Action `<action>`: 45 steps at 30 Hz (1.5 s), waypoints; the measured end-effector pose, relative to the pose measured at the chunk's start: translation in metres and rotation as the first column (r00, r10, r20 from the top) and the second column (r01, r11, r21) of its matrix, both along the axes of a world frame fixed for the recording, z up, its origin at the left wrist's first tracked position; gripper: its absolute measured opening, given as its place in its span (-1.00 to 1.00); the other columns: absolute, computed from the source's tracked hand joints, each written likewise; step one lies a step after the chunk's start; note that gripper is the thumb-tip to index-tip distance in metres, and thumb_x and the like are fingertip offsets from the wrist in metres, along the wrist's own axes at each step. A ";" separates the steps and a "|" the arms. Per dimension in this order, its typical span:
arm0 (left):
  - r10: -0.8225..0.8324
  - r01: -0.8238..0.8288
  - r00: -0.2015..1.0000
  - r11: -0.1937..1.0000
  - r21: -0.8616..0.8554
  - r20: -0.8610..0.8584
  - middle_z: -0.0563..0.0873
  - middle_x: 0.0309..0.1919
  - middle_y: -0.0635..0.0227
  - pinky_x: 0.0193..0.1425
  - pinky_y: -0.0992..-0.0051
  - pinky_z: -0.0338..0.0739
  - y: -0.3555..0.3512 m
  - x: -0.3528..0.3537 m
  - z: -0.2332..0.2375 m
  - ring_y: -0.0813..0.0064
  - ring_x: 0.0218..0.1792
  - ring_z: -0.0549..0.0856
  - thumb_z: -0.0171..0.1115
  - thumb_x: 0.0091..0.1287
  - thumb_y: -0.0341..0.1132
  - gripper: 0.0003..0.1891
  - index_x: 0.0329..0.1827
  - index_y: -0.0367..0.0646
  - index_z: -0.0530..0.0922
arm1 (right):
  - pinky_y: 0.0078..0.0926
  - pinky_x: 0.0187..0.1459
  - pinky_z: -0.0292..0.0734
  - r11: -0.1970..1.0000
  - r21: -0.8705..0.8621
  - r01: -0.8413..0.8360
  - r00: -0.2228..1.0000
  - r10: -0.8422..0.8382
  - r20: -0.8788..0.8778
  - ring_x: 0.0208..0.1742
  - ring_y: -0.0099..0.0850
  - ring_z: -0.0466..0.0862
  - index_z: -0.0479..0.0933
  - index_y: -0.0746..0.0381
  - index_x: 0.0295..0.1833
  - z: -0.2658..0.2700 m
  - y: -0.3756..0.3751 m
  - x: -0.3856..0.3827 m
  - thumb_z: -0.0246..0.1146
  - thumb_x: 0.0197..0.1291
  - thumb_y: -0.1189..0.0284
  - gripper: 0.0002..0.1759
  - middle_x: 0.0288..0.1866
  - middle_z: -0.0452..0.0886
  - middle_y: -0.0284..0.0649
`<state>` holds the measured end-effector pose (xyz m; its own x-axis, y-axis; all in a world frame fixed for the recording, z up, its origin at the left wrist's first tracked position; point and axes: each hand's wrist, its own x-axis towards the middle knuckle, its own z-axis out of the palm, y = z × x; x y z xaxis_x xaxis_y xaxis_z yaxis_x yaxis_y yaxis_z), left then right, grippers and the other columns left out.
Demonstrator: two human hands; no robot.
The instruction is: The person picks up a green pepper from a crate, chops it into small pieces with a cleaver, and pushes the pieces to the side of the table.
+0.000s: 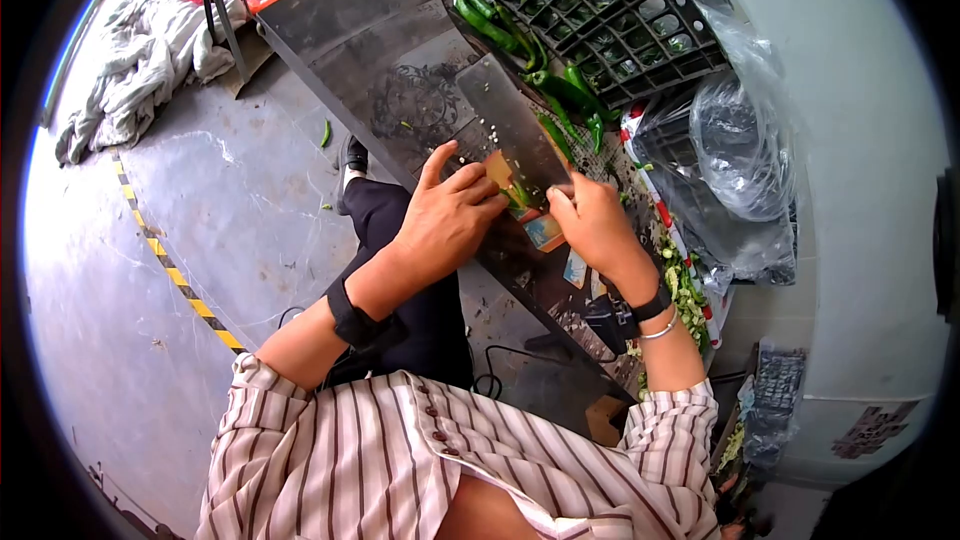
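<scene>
My right hand is closed at the lower end of a wide, flat cleaver-like blade, which lies slanted over the dark table. Small white seeds dot the blade. My left hand is beside the blade's lower left edge, with one finger stretched up and the others curled; what they hold, if anything, is hidden. Between my hands are bits of green pepper on an orange-and-blue printed piece. Whole green peppers lie just past the blade.
A black plastic crate stands at the table's far right, beside clear plastic bags. Cut green pieces line the right edge. On the floor at left are grey cloth and yellow-black tape.
</scene>
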<state>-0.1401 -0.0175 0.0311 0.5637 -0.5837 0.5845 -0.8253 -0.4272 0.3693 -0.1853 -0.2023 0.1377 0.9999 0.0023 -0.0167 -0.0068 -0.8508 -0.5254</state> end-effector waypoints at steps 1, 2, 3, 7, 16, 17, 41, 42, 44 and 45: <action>0.006 -0.006 1.000 1.000 0.009 0.011 0.67 -0.14 0.56 0.57 0.02 -0.02 0.001 0.000 0.002 0.51 0.17 0.55 0.27 0.12 -0.37 -0.73 -0.09 0.07 0.71 | -0.10 -0.37 0.51 0.999 -0.023 -0.023 1.000 0.023 0.001 -0.41 0.12 0.64 0.48 0.43 -0.33 0.006 0.001 -0.001 0.13 0.30 0.43 -0.75 -0.50 0.59 0.14; 0.011 -0.012 1.000 1.000 0.017 0.026 0.67 -0.14 0.56 0.58 0.01 -0.02 0.000 0.000 0.003 0.51 0.18 0.55 0.27 0.12 -0.37 -0.73 -0.09 0.06 0.71 | -0.10 -0.37 0.51 1.000 -0.021 -0.017 1.000 0.017 -0.002 -0.41 0.12 0.64 0.48 0.43 -0.33 0.007 0.002 -0.004 0.13 0.30 0.43 -0.75 -0.50 0.59 0.14; 0.008 -0.008 1.000 1.000 0.016 0.027 0.67 -0.14 0.56 0.58 0.01 -0.02 0.000 0.000 0.002 0.51 0.18 0.55 0.27 0.12 -0.37 -0.73 -0.09 0.06 0.71 | -0.10 -0.37 0.51 0.999 -0.030 -0.032 0.999 0.032 -0.011 -0.41 0.12 0.64 0.48 0.43 -0.32 0.008 0.003 -0.006 0.13 0.30 0.44 -0.76 -0.50 0.60 0.14; 0.028 -0.028 0.999 1.000 -0.001 0.033 0.67 -0.14 0.56 0.58 0.01 -0.03 0.000 0.000 0.002 0.51 0.18 0.55 0.27 0.13 -0.35 -0.75 -0.11 0.07 0.71 | -0.08 -0.36 0.51 0.994 -0.075 -0.075 0.997 0.073 -0.035 -0.40 0.12 0.64 0.49 0.43 -0.29 0.004 0.002 -0.010 0.13 0.30 0.44 -0.77 -0.48 0.60 0.14; 0.023 -0.023 1.000 1.000 0.013 -0.010 0.66 -0.16 0.57 0.59 -0.02 -0.07 -0.001 -0.001 0.001 0.51 0.17 0.55 0.27 0.14 -0.34 -0.75 -0.11 0.07 0.71 | -0.08 -0.34 0.51 0.997 -0.070 -0.027 1.000 0.027 -0.004 -0.41 0.12 0.64 0.49 0.44 -0.30 0.006 -0.001 -0.013 0.16 0.29 0.46 -0.78 -0.49 0.60 0.14; 0.020 -0.019 1.000 1.000 0.013 -0.017 0.66 -0.16 0.57 0.59 -0.02 -0.07 -0.001 -0.001 0.001 0.52 0.17 0.55 0.27 0.14 -0.34 -0.75 -0.11 0.07 0.71 | -0.08 -0.34 0.51 0.997 -0.071 -0.041 0.999 0.040 -0.006 -0.42 0.12 0.64 0.49 0.44 -0.30 0.005 -0.001 -0.014 0.16 0.29 0.46 -0.78 -0.49 0.60 0.13; 0.100 -0.097 0.994 0.992 -0.079 0.042 0.67 -0.02 0.60 0.52 0.00 0.06 0.012 -0.002 -0.001 0.49 0.15 0.54 0.29 0.11 -0.34 -0.73 -0.10 0.05 0.72 | -0.22 -0.40 0.45 0.993 -0.091 -0.072 0.982 0.054 -0.181 -0.49 0.01 0.62 0.45 0.49 -0.25 0.004 0.002 -0.003 0.12 0.30 0.45 -0.75 -0.49 0.57 0.16; 0.101 -0.098 0.994 0.992 -0.079 0.042 0.67 -0.02 0.60 0.52 0.00 0.06 0.012 -0.002 -0.001 0.49 0.15 0.54 0.29 0.11 -0.34 -0.73 -0.10 0.05 0.72 | -0.22 -0.40 0.45 0.993 -0.091 -0.073 0.982 0.055 -0.181 -0.49 0.01 0.62 0.45 0.49 -0.25 0.004 0.002 -0.003 0.12 0.30 0.45 -0.75 -0.49 0.57 0.16; 0.097 -0.094 0.993 0.994 -0.055 0.062 0.67 -0.01 0.60 0.53 0.00 0.06 0.013 -0.001 -0.002 0.49 0.15 0.54 0.27 0.11 -0.35 -0.73 -0.11 0.04 0.73 | -0.22 -0.40 0.46 0.990 -0.105 -0.089 0.984 0.071 -0.163 -0.49 -0.01 0.62 0.45 0.50 -0.24 0.003 0.001 -0.004 0.13 0.30 0.45 -0.75 -0.49 0.57 0.16; 0.098 -0.095 0.993 0.994 -0.055 0.062 0.67 -0.01 0.60 0.53 0.00 0.06 0.013 -0.001 -0.002 0.49 0.15 0.54 0.27 0.11 -0.35 -0.73 -0.11 0.04 0.73 | -0.22 -0.40 0.46 0.990 -0.105 -0.090 0.984 0.072 -0.164 -0.49 -0.01 0.62 0.45 0.50 -0.24 0.003 0.001 -0.004 0.13 0.30 0.45 -0.75 -0.49 0.57 0.16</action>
<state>-0.1408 -0.0046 0.0289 0.5762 -0.4966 0.6492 -0.8039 -0.4876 0.3405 -0.1895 -0.2014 0.1407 0.9810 0.0724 -0.1802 -0.0114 -0.9049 -0.4254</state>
